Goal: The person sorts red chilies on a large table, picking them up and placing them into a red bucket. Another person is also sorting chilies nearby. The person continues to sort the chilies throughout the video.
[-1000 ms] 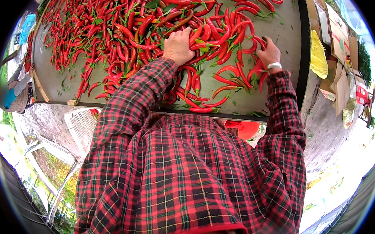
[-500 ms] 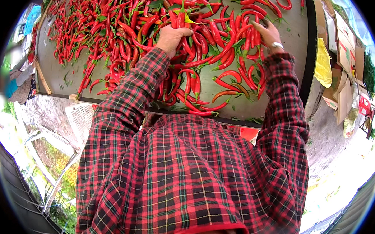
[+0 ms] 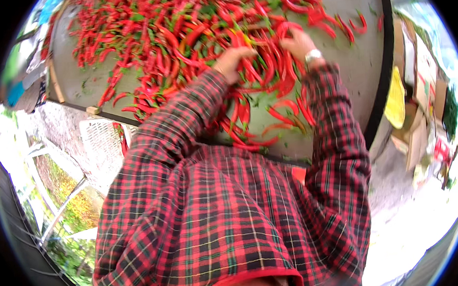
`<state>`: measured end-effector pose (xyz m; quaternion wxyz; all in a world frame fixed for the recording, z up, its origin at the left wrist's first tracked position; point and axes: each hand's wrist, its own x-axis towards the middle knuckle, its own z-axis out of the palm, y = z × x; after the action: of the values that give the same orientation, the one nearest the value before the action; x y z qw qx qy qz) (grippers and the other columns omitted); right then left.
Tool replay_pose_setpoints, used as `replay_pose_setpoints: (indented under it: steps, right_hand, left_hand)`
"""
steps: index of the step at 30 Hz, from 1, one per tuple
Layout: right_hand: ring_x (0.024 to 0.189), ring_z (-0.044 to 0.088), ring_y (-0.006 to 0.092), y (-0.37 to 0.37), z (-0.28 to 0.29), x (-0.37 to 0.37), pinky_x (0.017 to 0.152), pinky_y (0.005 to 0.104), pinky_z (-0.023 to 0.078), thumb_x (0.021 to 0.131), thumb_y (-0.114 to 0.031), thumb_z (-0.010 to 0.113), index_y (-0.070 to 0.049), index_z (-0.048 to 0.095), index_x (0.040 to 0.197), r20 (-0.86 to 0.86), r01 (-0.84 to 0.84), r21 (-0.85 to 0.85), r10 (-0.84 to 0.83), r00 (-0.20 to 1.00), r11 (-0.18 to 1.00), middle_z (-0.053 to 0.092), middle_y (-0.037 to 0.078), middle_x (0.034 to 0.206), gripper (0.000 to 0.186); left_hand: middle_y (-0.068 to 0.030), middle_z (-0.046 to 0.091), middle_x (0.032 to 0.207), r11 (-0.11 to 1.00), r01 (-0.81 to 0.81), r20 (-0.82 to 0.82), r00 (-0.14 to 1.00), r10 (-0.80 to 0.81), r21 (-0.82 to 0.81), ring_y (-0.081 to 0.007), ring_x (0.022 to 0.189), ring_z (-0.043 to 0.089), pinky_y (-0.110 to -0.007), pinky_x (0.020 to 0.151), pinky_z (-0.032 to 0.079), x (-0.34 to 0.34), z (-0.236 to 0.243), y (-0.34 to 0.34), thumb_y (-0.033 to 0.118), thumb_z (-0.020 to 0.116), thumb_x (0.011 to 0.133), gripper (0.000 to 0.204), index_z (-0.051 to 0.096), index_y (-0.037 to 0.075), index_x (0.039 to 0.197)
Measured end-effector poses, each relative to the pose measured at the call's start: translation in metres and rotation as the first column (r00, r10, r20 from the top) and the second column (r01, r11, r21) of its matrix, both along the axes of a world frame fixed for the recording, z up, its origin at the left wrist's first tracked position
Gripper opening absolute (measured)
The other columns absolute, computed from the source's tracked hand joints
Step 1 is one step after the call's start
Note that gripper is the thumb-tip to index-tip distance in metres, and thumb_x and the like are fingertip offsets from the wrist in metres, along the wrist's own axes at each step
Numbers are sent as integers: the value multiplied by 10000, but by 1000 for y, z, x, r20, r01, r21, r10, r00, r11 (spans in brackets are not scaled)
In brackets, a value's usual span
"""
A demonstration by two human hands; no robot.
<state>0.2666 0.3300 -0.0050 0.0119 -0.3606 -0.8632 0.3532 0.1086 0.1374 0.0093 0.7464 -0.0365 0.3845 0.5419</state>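
Red chili peppers [image 3: 176, 38] with green stems lie heaped over a grey metal table [image 3: 356, 61]. My left hand [image 3: 230, 63] is closed around a small bunch of them, thumb pointing right, with a yellowish bit beside the thumb. Close by on the right, my right hand [image 3: 300, 45], with a pale band at the wrist, curls its fingers over more peppers. Motion blurs those peppers, and the fingertips are partly hidden among them. Below the hands, a few loose chili peppers [image 3: 284, 110] rest near the table's front edge.
A dark raised rim [image 3: 384, 75] bounds the table on the right. Beyond it are a yellow bag [image 3: 395, 102] and cardboard boxes [image 3: 422, 68]. On the left, a white plastic crate [image 3: 98, 143] with some red peppers stands below the table edge.
My right hand has moved left, toward my left hand, with peppers at its fingers. The left hand has shifted slightly right and down in the picture. The whole view has tilted a little.
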Motion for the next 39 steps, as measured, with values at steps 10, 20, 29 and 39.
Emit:
replay_pose_setpoints:
  steps: [10, 20, 29, 39]
  right_hand:
    - [957, 646, 272, -42, 102, -6, 739, 356, 570, 887, -30, 546, 97, 511, 1162, -318, -246, -948, -659, 682, 202, 650, 175, 1011, 305]
    - [749, 600, 223, -30, 59, 68, 569, 357, 524, 878, -108, 472, -25, 535, 1082, -134, 21, -987, -876, 464, 162, 621, 122, 912, 229]
    - [814, 635, 235, -103, 46, 33, 732, 328, 524, 671, -136, 755, -51, 584, 1108, -166, -44, 107, 62, 984, 993, 609, 135, 1047, 477]
    - [1041, 530, 339, -136, 50, 22, 807, 468, 481, 581, -84, 726, -146, 574, 1147, 346, -287, 390, 149, 926, 875, 528, 122, 1129, 589]
  left_hand:
    - [-132, 654, 1023, 916, -343, 185, 933, 307, 209, -269, 973, 644, -416, 842, 543, -5, 48, 16, 85, 559, 858, 302, 552, 10, 1151]
    - [-43, 624, 938, 983, -164, -803, 574, 160, 78, -170, 831, 608, -308, 774, 497, -60, 19, -63, 81, 752, 687, 439, 572, 18, 1083]
    - [-98, 664, 881, 980, -197, -652, 746, 132, -27, -175, 748, 644, -293, 685, 527, -58, 39, -92, 85, 734, 735, 347, 612, -80, 1015]
    - [-24, 648, 1026, 964, -261, -364, 903, 227, -48, -147, 966, 578, -327, 913, 430, -29, 49, -129, 98, 725, 770, 330, 628, 64, 1084]
